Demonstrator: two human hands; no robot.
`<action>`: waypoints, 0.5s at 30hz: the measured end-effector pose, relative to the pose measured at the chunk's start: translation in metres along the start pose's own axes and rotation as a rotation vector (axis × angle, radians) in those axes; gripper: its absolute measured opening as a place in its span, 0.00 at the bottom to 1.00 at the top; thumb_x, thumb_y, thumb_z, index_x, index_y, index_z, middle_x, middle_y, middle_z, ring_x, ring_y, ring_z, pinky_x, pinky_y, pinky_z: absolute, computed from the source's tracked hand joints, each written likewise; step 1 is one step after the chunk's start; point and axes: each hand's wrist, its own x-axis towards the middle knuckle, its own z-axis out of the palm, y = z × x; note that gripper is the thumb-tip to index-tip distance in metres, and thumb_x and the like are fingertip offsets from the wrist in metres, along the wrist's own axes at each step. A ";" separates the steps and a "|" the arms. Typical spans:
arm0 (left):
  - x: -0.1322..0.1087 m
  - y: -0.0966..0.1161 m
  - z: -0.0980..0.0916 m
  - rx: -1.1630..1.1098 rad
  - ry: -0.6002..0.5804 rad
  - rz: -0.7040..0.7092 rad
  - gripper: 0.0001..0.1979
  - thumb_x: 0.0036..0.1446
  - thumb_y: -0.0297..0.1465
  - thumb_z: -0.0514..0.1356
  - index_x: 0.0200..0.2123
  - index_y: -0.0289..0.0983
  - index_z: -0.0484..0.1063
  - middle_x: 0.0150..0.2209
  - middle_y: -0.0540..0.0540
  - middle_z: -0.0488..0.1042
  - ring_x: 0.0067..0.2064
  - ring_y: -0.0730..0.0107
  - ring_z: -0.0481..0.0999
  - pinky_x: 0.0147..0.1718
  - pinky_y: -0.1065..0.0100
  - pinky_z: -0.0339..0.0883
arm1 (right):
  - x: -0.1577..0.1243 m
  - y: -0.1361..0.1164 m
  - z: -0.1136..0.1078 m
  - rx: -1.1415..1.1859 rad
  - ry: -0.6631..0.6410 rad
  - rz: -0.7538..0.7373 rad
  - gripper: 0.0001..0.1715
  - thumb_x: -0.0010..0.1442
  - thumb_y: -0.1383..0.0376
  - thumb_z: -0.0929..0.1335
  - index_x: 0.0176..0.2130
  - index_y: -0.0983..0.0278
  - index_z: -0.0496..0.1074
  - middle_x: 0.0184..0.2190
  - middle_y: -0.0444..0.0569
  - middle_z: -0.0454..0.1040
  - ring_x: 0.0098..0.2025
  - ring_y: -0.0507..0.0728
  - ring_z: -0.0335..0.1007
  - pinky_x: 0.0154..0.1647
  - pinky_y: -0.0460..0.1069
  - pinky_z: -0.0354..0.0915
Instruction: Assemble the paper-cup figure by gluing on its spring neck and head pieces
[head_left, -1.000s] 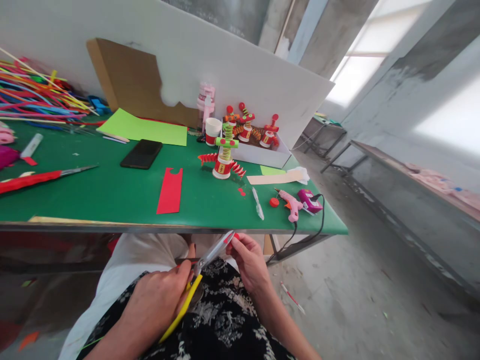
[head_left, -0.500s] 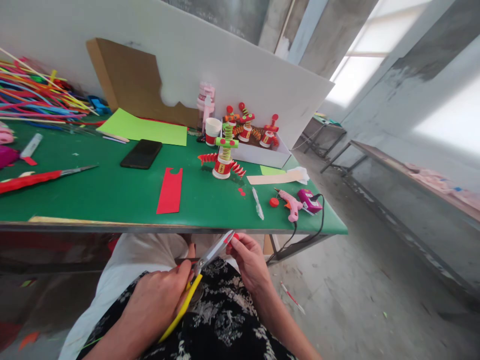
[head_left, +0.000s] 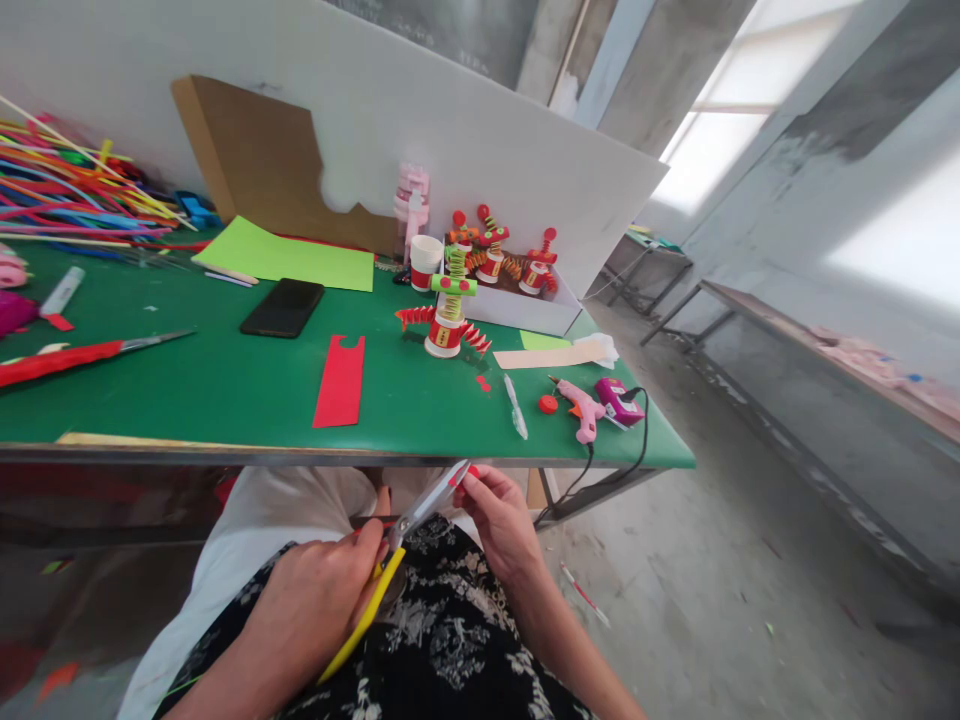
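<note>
Over my lap, my left hand [head_left: 319,585] is wrapped round yellow-handled scissors [head_left: 431,500], whose blades point up and to the right. At the blade tips, my right hand [head_left: 496,520] pinches a small piece of red paper [head_left: 469,473] between thumb and fingers. The blades lie against this piece; whether they are closed on it I cannot tell. On the table just beyond lies a red paper strip [head_left: 339,390] with a rounded notch in its top edge. A paper-cup figure [head_left: 448,325] with folded red arms and a green spring neck stands further back.
A pink glue gun [head_left: 583,408] with a trailing cord lies near the right end of the green table [head_left: 225,400], beside a pen [head_left: 516,408]. A white box [head_left: 525,315] holds several similar figures. A phone [head_left: 283,307] and green paper [head_left: 292,262] lie to the left.
Almost nothing differs. Both hands keep their places, with the scissors and the small red paper shifting only very slightly.
</note>
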 end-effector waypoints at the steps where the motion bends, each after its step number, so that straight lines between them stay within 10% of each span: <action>1: 0.000 0.000 0.000 -0.002 0.006 0.001 0.23 0.66 0.28 0.43 0.58 0.32 0.68 0.39 0.37 0.83 0.43 0.46 0.83 0.43 0.50 0.74 | 0.000 0.000 0.000 -0.001 0.000 0.000 0.21 0.36 0.53 0.83 0.26 0.64 0.80 0.21 0.42 0.74 0.24 0.48 0.65 0.31 0.45 0.63; 15: -0.001 -0.002 0.003 0.002 0.028 0.013 0.22 0.65 0.27 0.44 0.57 0.33 0.69 0.36 0.36 0.83 0.40 0.44 0.84 0.39 0.52 0.75 | 0.000 0.000 -0.005 -0.015 -0.006 -0.016 0.20 0.40 0.54 0.82 0.27 0.64 0.79 0.22 0.43 0.74 0.25 0.49 0.65 0.31 0.46 0.64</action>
